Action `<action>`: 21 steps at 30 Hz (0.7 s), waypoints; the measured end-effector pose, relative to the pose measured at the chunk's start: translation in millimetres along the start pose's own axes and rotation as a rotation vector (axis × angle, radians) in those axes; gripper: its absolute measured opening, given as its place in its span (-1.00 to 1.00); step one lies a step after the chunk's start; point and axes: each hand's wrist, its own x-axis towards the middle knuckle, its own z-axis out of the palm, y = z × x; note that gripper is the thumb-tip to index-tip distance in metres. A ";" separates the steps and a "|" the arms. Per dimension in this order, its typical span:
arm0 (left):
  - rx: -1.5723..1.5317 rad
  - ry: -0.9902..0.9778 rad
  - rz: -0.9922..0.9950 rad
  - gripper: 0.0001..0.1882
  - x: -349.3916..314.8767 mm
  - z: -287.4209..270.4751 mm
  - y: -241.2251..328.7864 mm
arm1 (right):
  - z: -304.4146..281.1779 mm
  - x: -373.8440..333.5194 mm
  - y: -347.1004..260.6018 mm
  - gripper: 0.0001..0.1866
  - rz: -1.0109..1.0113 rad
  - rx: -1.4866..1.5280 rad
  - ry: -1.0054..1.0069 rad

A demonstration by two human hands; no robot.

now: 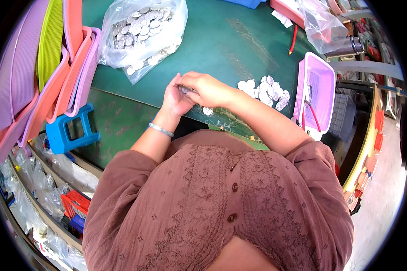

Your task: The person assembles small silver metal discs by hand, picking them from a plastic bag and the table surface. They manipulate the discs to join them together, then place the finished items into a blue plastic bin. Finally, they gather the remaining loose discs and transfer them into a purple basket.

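My left hand (174, 98) and my right hand (209, 88) meet over the near side of the green tabletop. Between them shows the edge of a silvery metal disc (184, 89), mostly hidden by the fingers; whether there is more than one, I cannot tell. Both hands are closed around it. A single round silvery disc (207, 110) lies by my right wrist. To the right of that wrist is a loose pile of similar discs (269, 91). Beyond my hands, a clear plastic bag (176, 27) stands open, full of the same discs.
On the right is a lilac basket (328, 90) with red-handled pliers (313, 116) in it. A red pen-like tool (294, 40) lies farther back, near a dark flask (346, 47). Stacked plastic baskets (27, 67) and a blue stool (72, 131) crowd the left.
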 end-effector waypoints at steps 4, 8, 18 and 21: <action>-0.068 0.131 0.034 -0.71 -3.8 -2.9 8.0 | -31.5 -16.0 -1.7 -0.64 0.149 -0.153 0.102; 0.058 0.092 0.059 -0.77 -15.1 -13.6 13.4 | -11.0 -53.0 2.0 -0.31 0.460 -0.556 -0.075; 0.148 0.043 0.026 -0.75 -36.5 -26.6 2.4 | 10.4 -57.1 -4.4 -0.36 0.544 -0.486 -0.040; 0.137 0.032 0.010 -0.73 -37.1 -27.4 0.1 | 10.1 -53.7 -5.1 -0.41 0.546 -0.461 -0.069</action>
